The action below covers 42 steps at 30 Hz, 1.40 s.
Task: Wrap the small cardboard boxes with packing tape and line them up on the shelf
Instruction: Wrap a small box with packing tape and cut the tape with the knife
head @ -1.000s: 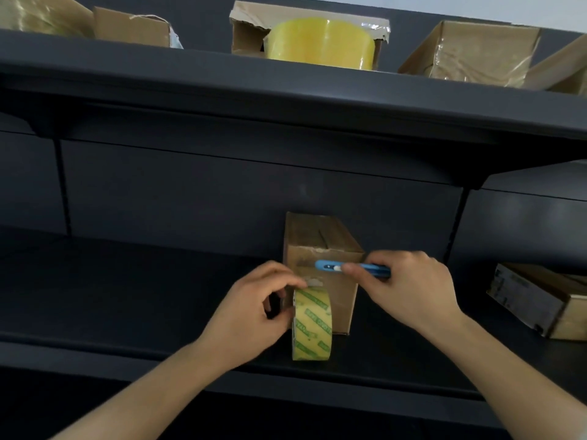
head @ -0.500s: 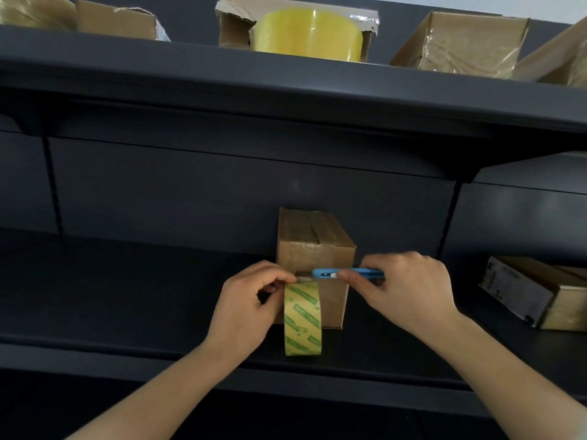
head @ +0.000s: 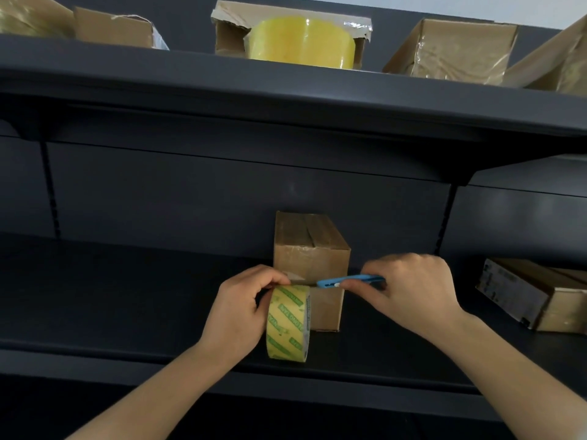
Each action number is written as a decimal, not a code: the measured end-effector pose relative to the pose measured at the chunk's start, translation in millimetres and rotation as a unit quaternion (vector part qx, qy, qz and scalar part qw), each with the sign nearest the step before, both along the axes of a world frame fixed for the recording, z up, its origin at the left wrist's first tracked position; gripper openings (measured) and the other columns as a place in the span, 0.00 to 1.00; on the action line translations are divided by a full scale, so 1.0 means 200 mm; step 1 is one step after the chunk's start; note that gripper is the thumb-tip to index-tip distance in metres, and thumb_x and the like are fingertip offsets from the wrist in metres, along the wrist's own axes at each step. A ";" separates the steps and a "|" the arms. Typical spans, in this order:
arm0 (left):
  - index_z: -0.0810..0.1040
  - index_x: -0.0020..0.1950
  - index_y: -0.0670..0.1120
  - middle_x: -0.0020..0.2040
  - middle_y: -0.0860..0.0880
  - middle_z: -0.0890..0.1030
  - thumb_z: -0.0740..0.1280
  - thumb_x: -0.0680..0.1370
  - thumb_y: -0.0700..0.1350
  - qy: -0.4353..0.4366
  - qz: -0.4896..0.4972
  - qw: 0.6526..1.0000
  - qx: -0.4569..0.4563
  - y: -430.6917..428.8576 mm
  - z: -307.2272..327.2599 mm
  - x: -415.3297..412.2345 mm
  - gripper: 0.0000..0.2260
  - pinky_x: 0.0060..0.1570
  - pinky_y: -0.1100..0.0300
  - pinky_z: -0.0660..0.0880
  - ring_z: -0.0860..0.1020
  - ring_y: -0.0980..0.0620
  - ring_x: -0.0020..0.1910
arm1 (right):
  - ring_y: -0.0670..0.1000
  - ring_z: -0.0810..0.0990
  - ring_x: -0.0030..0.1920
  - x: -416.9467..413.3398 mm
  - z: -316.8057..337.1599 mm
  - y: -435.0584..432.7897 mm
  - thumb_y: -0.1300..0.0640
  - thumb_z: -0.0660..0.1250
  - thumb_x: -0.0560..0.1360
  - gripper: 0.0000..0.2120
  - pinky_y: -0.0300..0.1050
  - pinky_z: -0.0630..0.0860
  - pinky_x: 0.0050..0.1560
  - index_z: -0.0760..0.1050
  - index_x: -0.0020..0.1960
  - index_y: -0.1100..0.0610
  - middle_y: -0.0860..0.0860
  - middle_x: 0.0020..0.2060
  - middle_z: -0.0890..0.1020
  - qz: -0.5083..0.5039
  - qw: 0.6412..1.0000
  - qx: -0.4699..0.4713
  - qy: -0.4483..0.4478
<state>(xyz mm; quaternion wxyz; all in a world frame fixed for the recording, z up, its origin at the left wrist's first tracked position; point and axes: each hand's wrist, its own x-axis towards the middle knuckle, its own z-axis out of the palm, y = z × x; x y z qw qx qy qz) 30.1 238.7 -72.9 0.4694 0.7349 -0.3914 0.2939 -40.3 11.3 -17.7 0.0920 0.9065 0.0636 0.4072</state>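
A: Where is your box?
B: Your box (head: 311, 258) stands on the shelf (head: 127, 296), at 12 o'clock behind the tape roll (head: 287, 322).
A: What do you hold?
B: Your left hand (head: 238, 312) grips the tape roll. Your right hand (head: 413, 290) pinches the blue cutter (head: 349, 281).

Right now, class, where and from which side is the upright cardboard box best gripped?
Probably across its left and right faces near the top, coming from above: the cardboard box stands tall and narrow, top free, while the tape roll and utility knife crowd its front.
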 end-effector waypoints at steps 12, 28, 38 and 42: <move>0.83 0.48 0.46 0.45 0.56 0.82 0.69 0.72 0.29 -0.013 -0.036 0.999 0.025 0.02 -0.03 0.01 0.13 0.47 0.66 0.77 0.80 0.60 0.47 | 0.44 0.71 0.26 0.00 0.05 0.16 0.27 0.56 0.68 0.25 0.37 0.64 0.27 0.71 0.32 0.48 0.47 0.25 0.73 0.000 0.955 0.260 0.141; 0.83 0.49 0.43 0.47 0.53 0.83 0.70 0.71 0.31 -0.071 -0.060 0.996 -0.002 0.03 0.04 -0.01 0.11 0.49 0.67 0.77 0.81 0.61 0.48 | 0.43 0.61 0.21 0.06 0.06 0.32 0.56 0.73 0.71 0.05 0.36 0.55 0.24 0.79 0.39 0.54 0.44 0.20 0.67 0.130 0.642 0.655 0.377; 0.83 0.45 0.52 0.44 0.57 0.84 0.66 0.75 0.33 0.145 -0.079 0.986 -0.013 0.02 0.15 -0.04 0.14 0.48 0.63 0.78 0.82 0.59 0.46 | 0.40 0.68 0.20 0.05 0.05 0.35 0.61 0.71 0.73 0.05 0.32 0.62 0.22 0.77 0.40 0.56 0.43 0.20 0.74 0.165 0.661 0.652 0.333; 0.83 0.44 0.55 0.40 0.58 0.83 0.71 0.73 0.38 0.165 -0.044 0.985 0.014 0.02 0.20 -0.04 0.10 0.46 0.64 0.78 0.81 0.61 0.43 | 0.36 0.73 0.21 0.02 0.06 0.37 0.63 0.70 0.74 0.04 0.27 0.66 0.22 0.77 0.41 0.58 0.42 0.22 0.77 0.185 0.664 0.649 0.323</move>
